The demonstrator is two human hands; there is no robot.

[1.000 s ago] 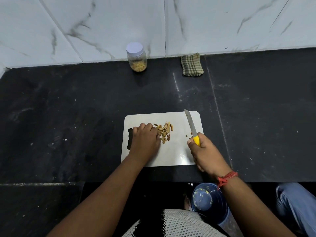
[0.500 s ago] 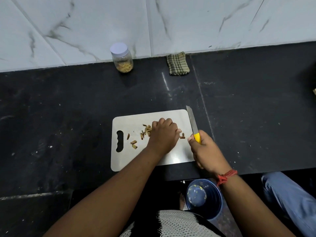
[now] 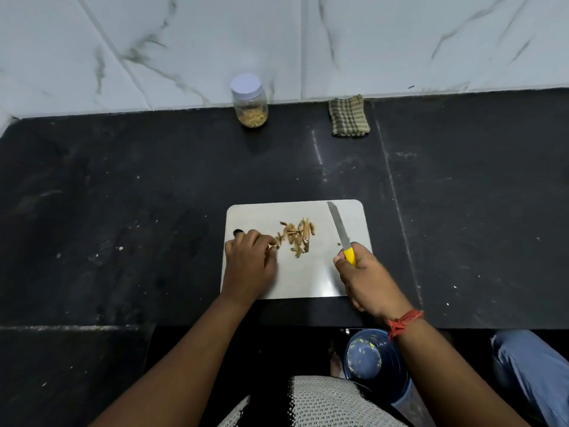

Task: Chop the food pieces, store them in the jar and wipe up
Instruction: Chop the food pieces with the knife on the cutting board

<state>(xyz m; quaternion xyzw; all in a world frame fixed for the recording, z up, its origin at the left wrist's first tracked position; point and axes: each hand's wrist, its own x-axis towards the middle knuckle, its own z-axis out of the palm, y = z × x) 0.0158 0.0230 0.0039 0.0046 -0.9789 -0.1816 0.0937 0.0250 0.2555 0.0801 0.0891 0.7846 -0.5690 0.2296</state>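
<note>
Fingers of our right hand curl round the yellow handle of the knife, whose blade points away from us and leans slightly left, its long axis running near-to-far over the right part of the cutting board. Our left hand rests on the board's left part, knuckles up and fingers bent; whether they pinch a piece we cannot tell. Just right of that hand, around the board's middle, lie the food pieces, thin tan strips mostly lined up near-to-far, well left of the blade with bare board between. The board sits on the dark tabletop, close to its near edge. Far beyond the board, against the marble wall, stands the jar, lid on and partly filled with similar pieces; the folded checked cloth lies to the jar's right. Below the tabletop's near edge, nearer us than the board, a blue bucket stands.
</note>
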